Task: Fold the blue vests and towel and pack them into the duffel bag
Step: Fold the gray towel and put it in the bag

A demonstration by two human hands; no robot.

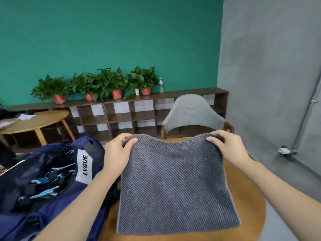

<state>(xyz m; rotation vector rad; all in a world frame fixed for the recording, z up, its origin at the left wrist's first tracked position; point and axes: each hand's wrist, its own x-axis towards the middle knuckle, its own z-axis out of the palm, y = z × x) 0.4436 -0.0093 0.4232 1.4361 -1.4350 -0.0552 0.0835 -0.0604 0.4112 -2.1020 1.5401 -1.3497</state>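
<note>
A grey ribbed towel (175, 185) lies folded on the round wooden table (250, 202). My left hand (118, 152) grips its far left corner, and my right hand (229, 146) grips its far right corner, so the far edge is lifted off the table. To the left stands the open navy duffel bag (57, 211) with a white LVQUE label. Inside it lie dark and light-blue fabric and straps (43, 185), which look like the blue vests.
A grey chair (192, 112) stands just behind the table. A low dark shelf (125, 115) with several potted plants and a bottle runs along the green wall. A second wooden table (34, 120) stands at the left. A grey wall is on the right.
</note>
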